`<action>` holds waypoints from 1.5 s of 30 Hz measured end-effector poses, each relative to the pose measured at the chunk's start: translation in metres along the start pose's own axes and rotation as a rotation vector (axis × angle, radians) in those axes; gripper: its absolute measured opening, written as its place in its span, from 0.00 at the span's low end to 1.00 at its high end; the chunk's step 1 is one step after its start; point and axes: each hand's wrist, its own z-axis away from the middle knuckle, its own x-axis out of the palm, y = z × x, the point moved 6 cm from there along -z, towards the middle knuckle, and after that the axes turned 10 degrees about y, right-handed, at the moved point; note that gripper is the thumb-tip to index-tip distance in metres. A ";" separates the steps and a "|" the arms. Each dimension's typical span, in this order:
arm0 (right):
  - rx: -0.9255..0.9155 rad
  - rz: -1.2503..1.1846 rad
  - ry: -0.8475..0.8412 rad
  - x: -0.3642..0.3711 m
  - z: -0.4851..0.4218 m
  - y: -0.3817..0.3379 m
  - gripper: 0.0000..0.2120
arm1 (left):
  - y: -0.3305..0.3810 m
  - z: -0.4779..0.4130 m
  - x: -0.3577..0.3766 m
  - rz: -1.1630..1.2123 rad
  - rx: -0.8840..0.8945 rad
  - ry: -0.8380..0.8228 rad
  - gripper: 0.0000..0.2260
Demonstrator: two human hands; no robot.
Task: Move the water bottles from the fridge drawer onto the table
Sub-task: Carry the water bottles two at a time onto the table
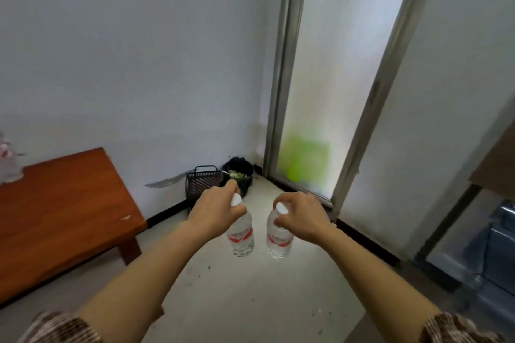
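Observation:
Both arms reach forward over the floor. My left hand (216,210) grips a clear water bottle (242,237) by its white cap and neck; the bottle hangs upright with a red-and-white label. My right hand (301,216) holds a second water bottle (279,238) the same way, close beside the first. The red-brown wooden table (64,217) stands at the left against the wall. At its far left edge stand blurred clear bottles (8,161). The fridge drawer is not clearly visible.
A black plastic basket (203,182) and a black bin (239,175) with scraps sit in the corner ahead. A frosted glass door (334,92) with a metal frame rises at the right. A grey-blue appliance (498,245) is at the far right.

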 end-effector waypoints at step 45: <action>-0.681 -0.004 -0.484 0.485 -0.327 -0.678 0.16 | -0.741 -0.126 -0.294 -0.189 -0.615 0.178 0.07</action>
